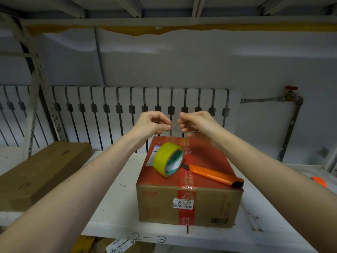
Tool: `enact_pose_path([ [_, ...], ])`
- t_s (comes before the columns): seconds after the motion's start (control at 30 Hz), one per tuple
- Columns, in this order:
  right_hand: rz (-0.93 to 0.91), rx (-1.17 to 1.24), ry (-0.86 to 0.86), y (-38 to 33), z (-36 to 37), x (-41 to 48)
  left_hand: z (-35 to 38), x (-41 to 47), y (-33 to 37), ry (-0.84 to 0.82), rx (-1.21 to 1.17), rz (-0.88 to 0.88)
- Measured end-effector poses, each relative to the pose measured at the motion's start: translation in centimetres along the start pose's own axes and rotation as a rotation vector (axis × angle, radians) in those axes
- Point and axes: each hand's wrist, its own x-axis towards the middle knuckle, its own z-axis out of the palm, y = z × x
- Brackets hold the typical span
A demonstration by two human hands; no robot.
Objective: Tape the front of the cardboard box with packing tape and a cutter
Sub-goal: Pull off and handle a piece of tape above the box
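Left hand point(151, 125) and right hand point(197, 123) pinch a clear tape strip point(175, 125) between them — above the far edge of the red-topped cardboard box point(187, 203), its front face nearer the person.

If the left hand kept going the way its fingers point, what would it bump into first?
Most likely the right hand: the left hand points straight at it, with a clear strip of tape pinched between them. Depth is hard to judge.

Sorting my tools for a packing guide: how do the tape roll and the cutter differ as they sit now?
The tape roll is yellow, round and tilted up on its edge; the cutter is orange, long and lies flat. The roll sits nearer the box's left side, the cutter reaches its right edge. Both rest on the box top, with neither hand on them.
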Motion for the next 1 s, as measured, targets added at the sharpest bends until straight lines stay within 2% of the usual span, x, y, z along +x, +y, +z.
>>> enact_pose_path([
  [0.63,-0.031,-0.102,-0.012,0.9,0.5,0.1,-0.7,-0.2,-0.2,-0.015,0.016,-0.001],
  [0.9,-0.115,-0.172,0.027,1.0,0.8,0.1,-1.0,-0.3,-0.3,-0.025,0.008,-0.023],
  [1.0,-0.156,-0.235,0.035,1.0,0.9,0.0,-1.6,-0.3,-0.2,-0.092,0.017,-0.073],
])
